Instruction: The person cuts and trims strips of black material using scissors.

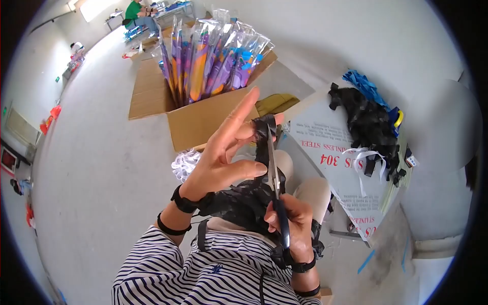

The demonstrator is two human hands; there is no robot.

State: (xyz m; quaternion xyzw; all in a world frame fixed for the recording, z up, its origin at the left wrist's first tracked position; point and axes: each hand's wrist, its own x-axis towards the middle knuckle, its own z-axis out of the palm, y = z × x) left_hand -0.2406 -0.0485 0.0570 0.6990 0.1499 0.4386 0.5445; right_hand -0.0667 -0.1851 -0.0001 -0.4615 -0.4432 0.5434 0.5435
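My left hand (222, 155) is raised over my lap, its index finger stretched up and its other fingers gripping a black strip of cloth (263, 146). The thumb lies close against the strip's edge. In my right hand (296, 223) is a pair of scissors (282, 223) with dark handles, blades pointing up along the strip. Whether the blades are parted is hard to make out. More black cloth (239, 203) lies bunched across my lap, below both hands. Black bands circle both wrists.
An open cardboard box (195, 124) ahead holds several purple and orange items in clear plastic. At right, a board (325, 165) with red lettering bears a black cloth heap (363, 119) and blue strips (366, 84). White cords (186, 165) lie beside the box. A person (137, 15) sits far off.
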